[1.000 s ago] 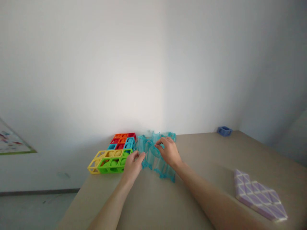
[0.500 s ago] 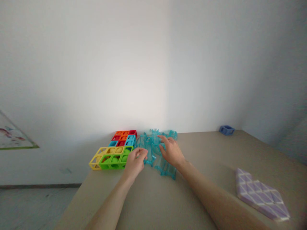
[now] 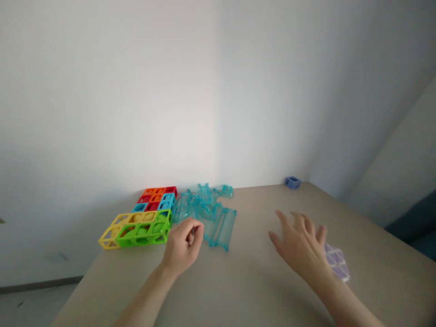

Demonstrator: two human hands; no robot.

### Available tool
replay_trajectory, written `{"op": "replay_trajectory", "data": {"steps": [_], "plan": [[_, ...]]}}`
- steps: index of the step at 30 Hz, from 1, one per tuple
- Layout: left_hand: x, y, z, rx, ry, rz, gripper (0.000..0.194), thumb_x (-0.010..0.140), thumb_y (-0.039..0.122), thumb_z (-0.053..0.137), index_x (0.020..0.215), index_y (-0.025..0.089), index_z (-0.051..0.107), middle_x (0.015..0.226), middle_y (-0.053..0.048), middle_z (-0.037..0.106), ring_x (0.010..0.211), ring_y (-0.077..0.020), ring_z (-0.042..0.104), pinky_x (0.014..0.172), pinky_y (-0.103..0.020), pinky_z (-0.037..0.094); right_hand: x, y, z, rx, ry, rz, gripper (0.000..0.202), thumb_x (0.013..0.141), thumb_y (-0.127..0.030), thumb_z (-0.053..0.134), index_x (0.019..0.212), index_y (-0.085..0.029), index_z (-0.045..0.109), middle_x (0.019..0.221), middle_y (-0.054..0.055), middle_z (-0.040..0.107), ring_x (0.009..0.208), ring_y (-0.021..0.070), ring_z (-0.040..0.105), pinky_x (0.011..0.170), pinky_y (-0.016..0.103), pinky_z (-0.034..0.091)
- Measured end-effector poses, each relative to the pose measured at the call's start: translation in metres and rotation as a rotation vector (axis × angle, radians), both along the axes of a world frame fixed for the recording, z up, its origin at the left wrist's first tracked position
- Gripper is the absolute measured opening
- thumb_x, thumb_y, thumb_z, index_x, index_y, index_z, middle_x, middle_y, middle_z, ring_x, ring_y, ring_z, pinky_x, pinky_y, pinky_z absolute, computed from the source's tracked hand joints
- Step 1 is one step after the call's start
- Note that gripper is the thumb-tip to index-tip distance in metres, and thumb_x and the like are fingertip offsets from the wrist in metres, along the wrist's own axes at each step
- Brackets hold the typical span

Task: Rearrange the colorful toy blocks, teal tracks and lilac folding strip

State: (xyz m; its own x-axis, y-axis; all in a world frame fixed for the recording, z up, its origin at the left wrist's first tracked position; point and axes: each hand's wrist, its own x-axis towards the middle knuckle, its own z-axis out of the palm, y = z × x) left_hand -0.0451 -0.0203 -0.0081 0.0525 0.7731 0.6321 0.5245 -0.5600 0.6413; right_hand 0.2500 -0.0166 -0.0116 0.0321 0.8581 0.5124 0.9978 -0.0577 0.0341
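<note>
My left hand (image 3: pixel 184 243) is curled into a loose fist, with nothing showing in it. It is beside the front of the clear turquoise plastic pieces (image 3: pixel 220 227), which lie in a loose pile against the wall. My right hand (image 3: pixel 301 240) is open above the table, its fingers spread and slightly blurred. Beyond its wrist lies a flat purple piece with white grid lines (image 3: pixel 337 261), partly hidden by the hand and forearm. I cannot see the hand touching it.
Left of the turquoise pile sit open-framed cube blocks with balls inside: a green and yellow group (image 3: pixel 143 230) in front, with red, orange and blue blocks (image 3: pixel 156 198) behind. A small blue block (image 3: pixel 292 182) stands at the back right. The table (image 3: pixel 252 281) ends at the left.
My right hand has moved right, from the turquoise pieces to near the purple piece, and its fingers have spread. My left hand stays curled near the pile. The view has turned right.
</note>
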Motion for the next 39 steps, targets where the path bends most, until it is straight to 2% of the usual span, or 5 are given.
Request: {"op": "replay_trajectory", "data": {"steps": [5, 17, 26, 32, 39], "plan": [[0.014, -0.009, -0.007, -0.050, 0.042, -0.188, 0.011, 0.084, 0.022, 0.055, 0.077, 0.021, 0.063, 0.062, -0.001, 0.052, 0.050, -0.0116, 0.040, 0.052, -0.024, 0.029, 0.053, -0.026, -0.025, -0.231, 0.079, -0.233, 0.061, 0.086, -0.052, 0.044, 0.134, -0.014, 0.048, 0.110, 0.024, 0.058, 0.107, 0.0456, 0.052, 0.069, 0.061, 0.046], [0.051, -0.035, -0.007, -0.669, -0.182, -0.574, 0.040, 0.087, 0.050, 0.050, 0.106, 0.018, 0.066, 0.068, -0.004, 0.063, 0.050, -0.0139, 0.055, 0.045, -0.021, 0.039, -0.063, -0.045, 0.005, -0.006, 0.392, 0.881, 0.064, 0.077, -0.020, 0.056, 0.138, -0.017, 0.035, 0.125, 0.018, 0.051, 0.115, 0.0340, 0.047, 0.095, 0.054, 0.042], [0.052, -0.029, -0.010, -0.426, -0.675, -0.175, 0.037, 0.087, 0.044, 0.055, 0.113, 0.019, 0.060, 0.103, -0.008, 0.066, 0.090, -0.0207, 0.059, 0.079, -0.027, 0.047, -0.100, -0.006, 0.010, 0.108, 0.756, 1.062, 0.073, 0.076, -0.028, 0.060, 0.142, -0.017, 0.030, 0.142, 0.018, 0.036, 0.128, 0.0355, 0.038, 0.102, 0.054, 0.036], [0.049, -0.025, -0.010, -0.381, -0.788, -0.109, 0.033, 0.089, 0.045, 0.051, 0.110, 0.020, 0.057, 0.100, -0.005, 0.064, 0.089, -0.0193, 0.059, 0.078, -0.026, 0.047, -0.093, 0.002, -0.009, -0.363, 1.430, 0.892, 0.036, 0.092, -0.043, 0.050, 0.115, -0.017, 0.056, 0.074, 0.001, 0.057, 0.057, 0.0123, 0.051, 0.049, 0.023, 0.043], [0.043, -0.020, -0.012, -0.398, -0.639, -0.085, 0.033, 0.080, 0.040, 0.066, 0.103, 0.019, 0.057, 0.086, -0.001, 0.063, 0.074, -0.0154, 0.057, 0.068, -0.023, 0.047, -0.089, 0.008, -0.007, -0.567, 1.554, 0.916, 0.039, 0.085, -0.052, 0.059, 0.076, -0.014, 0.059, 0.059, -0.003, 0.048, 0.049, 0.0089, 0.045, 0.043, 0.020, 0.039]]}}
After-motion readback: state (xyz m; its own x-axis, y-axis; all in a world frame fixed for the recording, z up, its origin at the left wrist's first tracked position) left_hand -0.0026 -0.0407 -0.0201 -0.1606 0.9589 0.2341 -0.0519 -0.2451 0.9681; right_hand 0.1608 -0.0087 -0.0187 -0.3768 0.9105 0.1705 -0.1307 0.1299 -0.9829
